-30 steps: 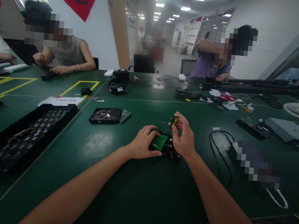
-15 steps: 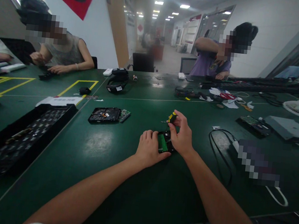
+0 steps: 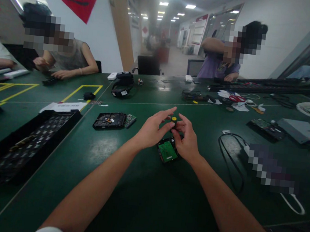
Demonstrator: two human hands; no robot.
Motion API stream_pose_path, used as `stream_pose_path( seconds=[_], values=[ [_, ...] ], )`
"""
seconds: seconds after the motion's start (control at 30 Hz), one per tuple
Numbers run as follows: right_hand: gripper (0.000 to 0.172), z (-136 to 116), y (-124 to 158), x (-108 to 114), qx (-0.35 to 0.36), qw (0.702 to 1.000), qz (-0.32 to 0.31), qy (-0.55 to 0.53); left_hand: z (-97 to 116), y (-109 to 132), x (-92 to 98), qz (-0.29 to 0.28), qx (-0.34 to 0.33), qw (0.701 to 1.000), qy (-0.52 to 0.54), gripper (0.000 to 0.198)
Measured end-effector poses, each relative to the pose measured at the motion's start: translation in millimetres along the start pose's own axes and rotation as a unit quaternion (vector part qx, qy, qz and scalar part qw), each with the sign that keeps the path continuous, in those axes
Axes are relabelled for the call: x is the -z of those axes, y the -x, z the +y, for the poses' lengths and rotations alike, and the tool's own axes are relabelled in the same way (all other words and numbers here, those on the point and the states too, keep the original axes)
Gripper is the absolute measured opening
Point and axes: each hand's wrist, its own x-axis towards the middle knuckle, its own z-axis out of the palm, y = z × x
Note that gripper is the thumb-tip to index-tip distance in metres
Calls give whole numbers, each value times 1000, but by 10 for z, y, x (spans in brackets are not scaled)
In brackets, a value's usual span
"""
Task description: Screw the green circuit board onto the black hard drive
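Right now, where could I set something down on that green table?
Free: between the long black tray and left forearm, nearer than the black case; also between the right hand and black cable. Crowded: around the green circuit board and left hand, and among the far papers.

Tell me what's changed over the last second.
The left hand let go of the green-boarded drive and moved forward to the yellow-topped tool, which now stands more upright at the right hand. The black drive and small board farther left stayed put.
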Motion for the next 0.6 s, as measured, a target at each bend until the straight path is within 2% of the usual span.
stream_pose_path(
  seconds=[0.07,0.13,0.2,0.27,0.33,0.4,0.47,0.53,0.6],
  values=[
    [60,-3,12,2,-11,1000,5,-11,8,-61,-73,-11,-26,999,16,41],
    [62,-1,18,32,-20,1000,-3,-21,16,-80,-116,-7,-18,1000,10,35],
    [71,13,22,107,-24,999,-43,-13,25,-76,-110,2,0,1000,-2,32],
    [89,41,34,230,-39,992,-108,53,39,-66,-70,9,14,1000,-11,30],
    [100,67,59,372,-126,964,-157,173,54,-65,-25,4,27,1000,-14,29],
    [108,69,88,490,-250,909,-193,273,70,-73,9,-13,35,999,-18,30],
    [111,43,107,555,-323,862,-246,303,87,-85,29,-24,34,999,-29,33],
    [110,3,109,566,-340,848,-284,291,103,-95,49,-26,26,998,-49,38],
    [111,-18,98,552,-336,849,-296,282,121,-101,75,-31,16,997,-74,40]
  ],
)
